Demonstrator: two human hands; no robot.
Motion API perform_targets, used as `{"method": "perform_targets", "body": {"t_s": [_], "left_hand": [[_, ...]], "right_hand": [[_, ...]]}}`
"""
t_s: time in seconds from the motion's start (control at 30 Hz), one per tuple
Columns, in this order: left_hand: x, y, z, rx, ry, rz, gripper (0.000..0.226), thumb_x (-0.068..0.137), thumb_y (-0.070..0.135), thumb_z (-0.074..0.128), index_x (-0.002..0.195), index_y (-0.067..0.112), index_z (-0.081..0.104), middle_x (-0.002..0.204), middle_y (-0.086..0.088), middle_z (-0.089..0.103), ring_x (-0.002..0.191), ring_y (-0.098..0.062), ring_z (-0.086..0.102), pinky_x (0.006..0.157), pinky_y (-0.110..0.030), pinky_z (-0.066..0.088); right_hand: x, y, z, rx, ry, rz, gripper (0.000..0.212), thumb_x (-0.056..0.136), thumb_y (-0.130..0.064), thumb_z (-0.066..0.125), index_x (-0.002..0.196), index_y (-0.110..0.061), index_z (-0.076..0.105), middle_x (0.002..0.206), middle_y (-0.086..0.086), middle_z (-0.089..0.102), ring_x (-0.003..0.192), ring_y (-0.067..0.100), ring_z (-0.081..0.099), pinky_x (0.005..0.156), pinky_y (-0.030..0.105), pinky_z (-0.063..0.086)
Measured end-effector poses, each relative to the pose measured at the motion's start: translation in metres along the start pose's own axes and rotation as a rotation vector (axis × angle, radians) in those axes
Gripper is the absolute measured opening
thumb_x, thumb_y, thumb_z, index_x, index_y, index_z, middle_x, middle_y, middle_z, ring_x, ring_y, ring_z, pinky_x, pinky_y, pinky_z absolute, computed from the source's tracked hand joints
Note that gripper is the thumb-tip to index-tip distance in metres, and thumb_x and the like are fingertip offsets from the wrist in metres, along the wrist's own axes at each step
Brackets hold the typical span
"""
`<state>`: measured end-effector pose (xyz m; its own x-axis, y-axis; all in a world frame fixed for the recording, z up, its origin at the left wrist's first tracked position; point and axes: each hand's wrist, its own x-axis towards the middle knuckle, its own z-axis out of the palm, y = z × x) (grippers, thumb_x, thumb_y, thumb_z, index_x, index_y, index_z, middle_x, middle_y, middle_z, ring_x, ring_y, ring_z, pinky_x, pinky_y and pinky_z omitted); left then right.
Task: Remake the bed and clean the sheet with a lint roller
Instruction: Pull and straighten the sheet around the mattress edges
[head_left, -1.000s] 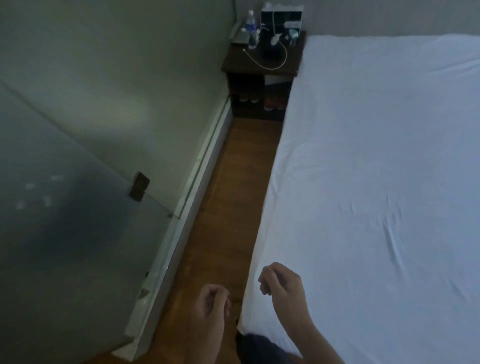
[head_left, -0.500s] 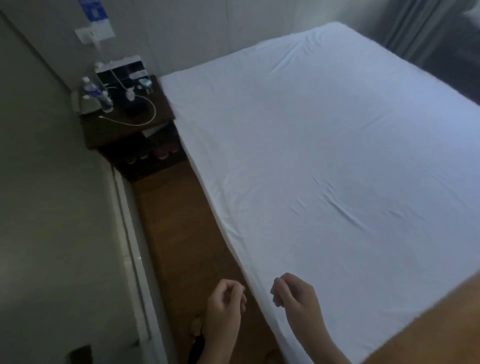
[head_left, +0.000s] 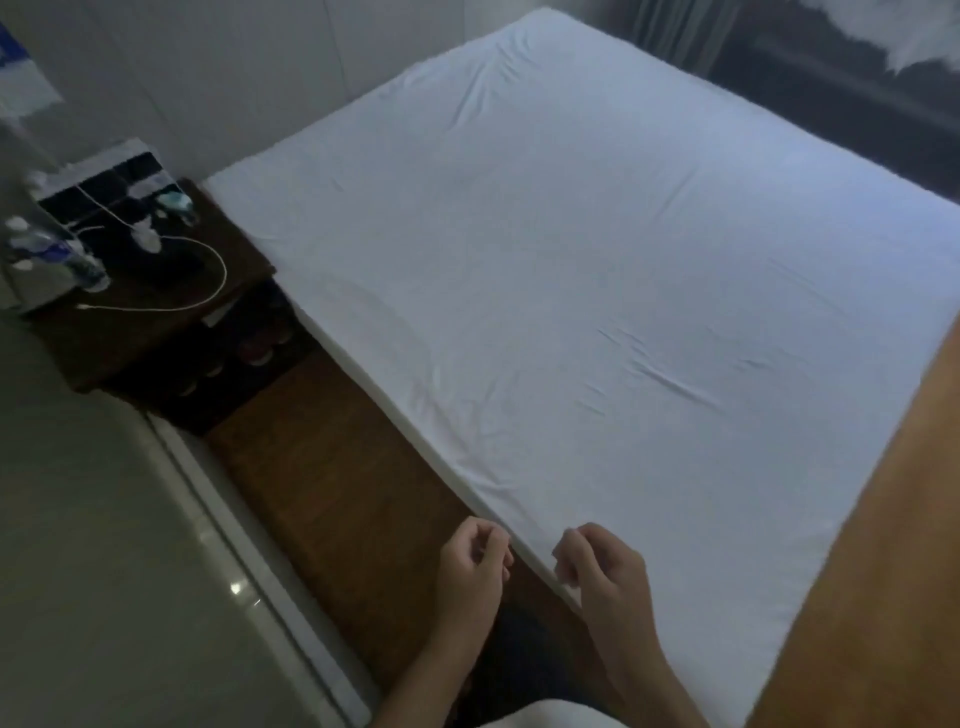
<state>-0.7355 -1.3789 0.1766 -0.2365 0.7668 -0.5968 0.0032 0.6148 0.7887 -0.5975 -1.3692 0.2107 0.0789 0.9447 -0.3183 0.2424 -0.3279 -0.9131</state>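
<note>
A white fitted sheet (head_left: 597, 270) covers the whole mattress, mostly smooth with a few small creases near its middle. My left hand (head_left: 472, 571) hovers over the wooden floor just beside the bed's near edge, fingers loosely curled with nothing in them. Over the sheet's near edge is my right hand (head_left: 602, 569), fingers also curled and holding nothing. No lint roller is in view.
A dark wooden nightstand (head_left: 156, 312) stands at the bed's head on the left, carrying a water bottle (head_left: 52, 254), a white cable (head_left: 197, 291) and an organiser box. A narrow strip of wooden floor (head_left: 332, 467) runs between bed and wall. Wooden surface (head_left: 883, 571) borders the bed's foot.
The view has swung right, from the wall and floor strip onto the full bed. Both hands stay curled and close together, now at the sheet's near edge.
</note>
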Motion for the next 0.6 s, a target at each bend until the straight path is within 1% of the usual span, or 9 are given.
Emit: {"method": "perform_targets", "body": {"t_s": [0.07, 0.17, 0.2, 0.3, 0.33, 0.47, 0.53, 0.6], "left_hand": [[0.024, 0.005, -0.013, 0.034, -0.029, 0.001, 0.018, 0.098, 0.024, 0.057, 0.088, 0.014, 0.066, 0.075, -0.006, 0.064, 0.067, -0.013, 0.058, 0.069, -0.026, 0.051], [0.069, 0.014, -0.040, 0.085, -0.019, -0.021, 0.017, 0.098, 0.024, 0.057, 0.087, 0.014, 0.066, 0.075, -0.006, 0.064, 0.068, -0.014, 0.059, 0.071, -0.028, 0.052], [0.084, 0.017, -0.052, 0.115, -0.019, -0.033, 0.017, 0.098, 0.024, 0.057, 0.087, 0.014, 0.065, 0.074, -0.006, 0.064, 0.068, -0.014, 0.059, 0.071, -0.029, 0.052], [0.135, 0.029, -0.097, 0.204, 0.000, -0.072, 0.018, 0.097, 0.019, 0.058, 0.082, 0.012, 0.065, 0.067, -0.003, 0.062, 0.065, -0.016, 0.058, 0.067, -0.031, 0.050], [0.154, 0.034, -0.114, 0.238, 0.014, -0.095, 0.019, 0.097, 0.018, 0.058, 0.081, 0.011, 0.064, 0.066, -0.003, 0.061, 0.064, -0.016, 0.057, 0.065, -0.032, 0.049], [0.235, 0.061, -0.167, 0.376, 0.057, -0.165, 0.020, 0.096, 0.019, 0.057, 0.080, 0.008, 0.063, 0.066, -0.004, 0.060, 0.062, -0.013, 0.055, 0.063, -0.029, 0.047], [0.286, 0.069, -0.178, 0.427, 0.032, -0.173, 0.019, 0.097, 0.017, 0.057, 0.082, 0.008, 0.063, 0.067, -0.004, 0.060, 0.060, -0.011, 0.056, 0.063, -0.027, 0.048], [0.344, 0.068, -0.181, 0.433, -0.013, -0.211, 0.016, 0.097, 0.014, 0.057, 0.086, 0.005, 0.064, 0.068, -0.005, 0.062, 0.059, -0.011, 0.056, 0.062, -0.026, 0.049]], "right_hand": [[0.020, 0.002, 0.023, 0.019, 0.018, 0.036, 0.038, 0.096, -0.002, 0.056, 0.059, -0.010, 0.056, 0.054, 0.001, 0.054, 0.051, 0.007, 0.048, 0.052, 0.018, 0.038], [0.066, 0.002, 0.069, 0.047, -0.011, 0.068, 0.037, 0.097, -0.003, 0.055, 0.062, -0.012, 0.055, 0.056, -0.002, 0.053, 0.052, 0.006, 0.048, 0.052, 0.017, 0.039], [0.083, 0.002, 0.085, 0.059, -0.018, 0.076, 0.035, 0.098, -0.004, 0.055, 0.064, -0.010, 0.057, 0.057, 0.000, 0.053, 0.053, 0.009, 0.049, 0.053, 0.017, 0.040], [0.144, 0.005, 0.140, 0.138, -0.016, 0.123, 0.031, 0.099, -0.010, 0.054, 0.069, -0.002, 0.059, 0.063, 0.010, 0.055, 0.059, 0.027, 0.052, 0.058, 0.028, 0.042], [0.167, 0.004, 0.159, 0.168, -0.021, 0.155, 0.031, 0.099, -0.011, 0.054, 0.070, -0.002, 0.060, 0.063, 0.011, 0.056, 0.060, 0.027, 0.053, 0.059, 0.029, 0.043], [0.246, 0.000, 0.221, 0.264, -0.013, 0.265, 0.033, 0.100, -0.014, 0.054, 0.070, -0.002, 0.062, 0.059, 0.002, 0.056, 0.057, 0.013, 0.053, 0.057, 0.021, 0.042], [0.278, 0.008, 0.243, 0.276, -0.010, 0.331, 0.032, 0.100, -0.014, 0.054, 0.072, -0.002, 0.063, 0.059, 0.001, 0.058, 0.057, 0.013, 0.054, 0.057, 0.022, 0.043], [0.305, 0.030, 0.264, 0.290, 0.020, 0.464, 0.029, 0.100, -0.015, 0.053, 0.076, -0.001, 0.065, 0.060, 0.003, 0.060, 0.058, 0.016, 0.056, 0.055, 0.022, 0.044]]}}
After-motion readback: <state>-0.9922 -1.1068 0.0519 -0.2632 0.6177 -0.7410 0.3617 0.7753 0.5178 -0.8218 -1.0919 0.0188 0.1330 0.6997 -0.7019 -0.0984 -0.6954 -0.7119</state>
